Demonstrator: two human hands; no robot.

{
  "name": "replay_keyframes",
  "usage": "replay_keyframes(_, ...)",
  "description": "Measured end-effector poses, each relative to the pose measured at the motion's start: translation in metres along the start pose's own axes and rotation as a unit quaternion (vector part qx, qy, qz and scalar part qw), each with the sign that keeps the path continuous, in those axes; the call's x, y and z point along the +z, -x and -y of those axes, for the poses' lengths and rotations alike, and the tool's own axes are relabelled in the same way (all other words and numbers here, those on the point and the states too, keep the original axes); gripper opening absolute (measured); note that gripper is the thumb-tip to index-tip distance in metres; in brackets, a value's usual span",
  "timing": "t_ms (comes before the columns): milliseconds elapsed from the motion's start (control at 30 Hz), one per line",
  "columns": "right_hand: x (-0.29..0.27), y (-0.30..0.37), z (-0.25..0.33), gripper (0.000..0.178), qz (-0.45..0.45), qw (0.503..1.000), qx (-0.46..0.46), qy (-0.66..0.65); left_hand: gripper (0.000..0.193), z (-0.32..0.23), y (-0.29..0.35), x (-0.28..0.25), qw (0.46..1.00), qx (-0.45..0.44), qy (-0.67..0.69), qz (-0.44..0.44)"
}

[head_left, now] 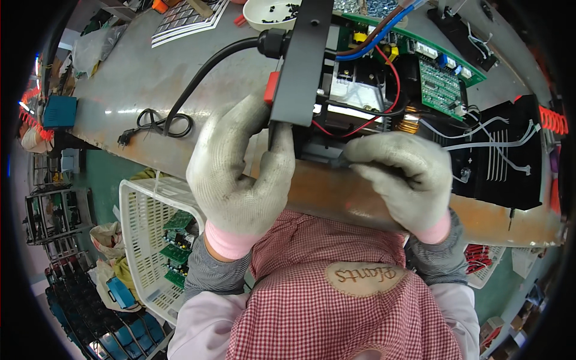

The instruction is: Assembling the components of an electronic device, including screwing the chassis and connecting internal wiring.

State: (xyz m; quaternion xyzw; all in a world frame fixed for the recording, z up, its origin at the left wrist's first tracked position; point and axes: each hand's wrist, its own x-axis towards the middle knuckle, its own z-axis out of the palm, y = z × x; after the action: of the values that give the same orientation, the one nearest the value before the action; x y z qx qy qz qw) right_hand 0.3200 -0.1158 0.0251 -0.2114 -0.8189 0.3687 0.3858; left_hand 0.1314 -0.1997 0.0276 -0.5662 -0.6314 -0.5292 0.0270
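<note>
Both of my hands wear whitish knitted gloves with pink cuffs. My left hand (243, 171) grips the near end of a black metal panel (303, 72), beside its red switch (272, 87). A thick black power cord (207, 75) enters the panel through a black cable gland (273, 44). Right of the panel sits an opened electronic unit with a green circuit board (441, 90), a silvery metal block (357, 93), a copper coil (409, 120) and red, blue and brown wires. My right hand (405, 174) is closed at the unit's near edge, its fingertips together; what they pinch is hidden.
A black finned housing (498, 159) with white leads lies at the right of the metal table (126, 102). The cord's plug (125, 138) rests near the left edge. A white bowl (255, 15) holds small black parts. Below, a white basket (150, 210) contains green boards.
</note>
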Motion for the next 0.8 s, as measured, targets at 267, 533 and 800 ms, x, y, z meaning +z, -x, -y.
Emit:
replay_keyframes(267, 0.008, 0.011, -0.010, 0.015, -0.043, 0.874, 0.098, -0.474, 0.037, 0.001, 0.001, 0.001, 1.000, 0.000, 0.030, 0.002)
replay_keyframes(533, 0.007, 0.013, -0.011, 0.016, -0.039, 0.832, 0.132, -0.537, 0.037, 0.001, 0.001, -0.001, 0.999, -0.007, 0.036, 0.000)
replay_keyframes(800, 0.000, 0.009, 0.004, 0.026, -0.017, 0.995, 0.081, -0.057, 0.037, 0.003, -0.001, -0.001, 0.999, 0.027, 0.026, 0.007)
